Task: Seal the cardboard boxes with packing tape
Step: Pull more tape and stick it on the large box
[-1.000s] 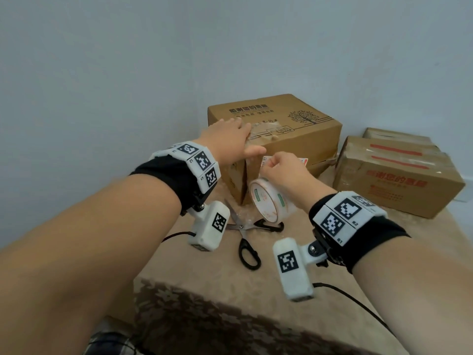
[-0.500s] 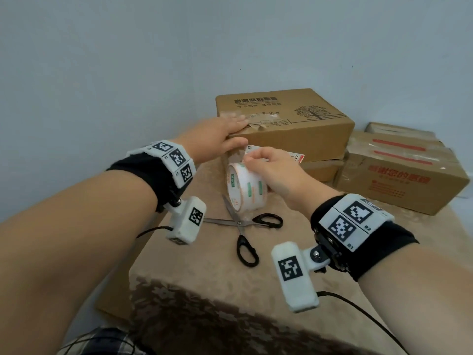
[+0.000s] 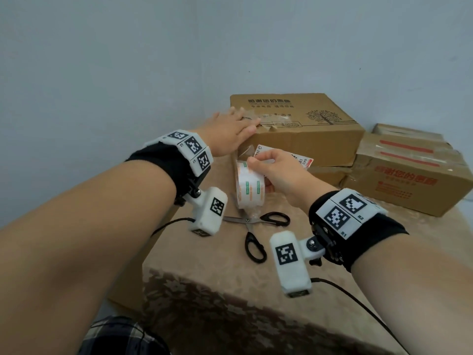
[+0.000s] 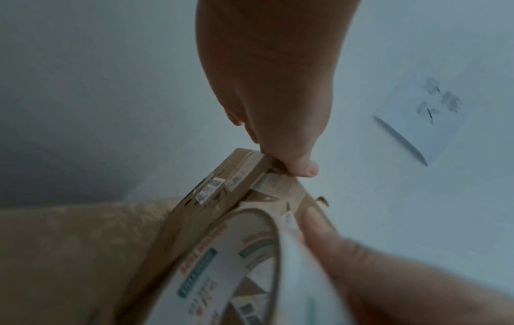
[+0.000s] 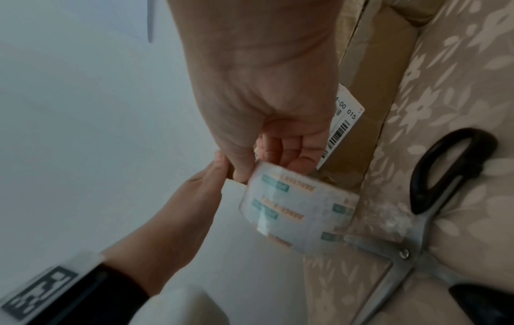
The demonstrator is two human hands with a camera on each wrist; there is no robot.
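Left fingers (image 3: 245,121) flat on box (image 3: 307,129), right fingers (image 3: 261,160) gripping tape roll (image 3: 249,185), scissors (image 3: 256,226) beneath, sealed boxes (image 3: 409,172) right.

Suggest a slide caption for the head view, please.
Left hand steadies the cardboard box; right hand holds the tape roll.

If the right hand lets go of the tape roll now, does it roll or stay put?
Probably rolls or topples: the tape roll stands on edge, held by the right hand, beside the scissors. It looks light, with a hollow core. A clear strip seems to run up to the box under the left hand, which may tether it.
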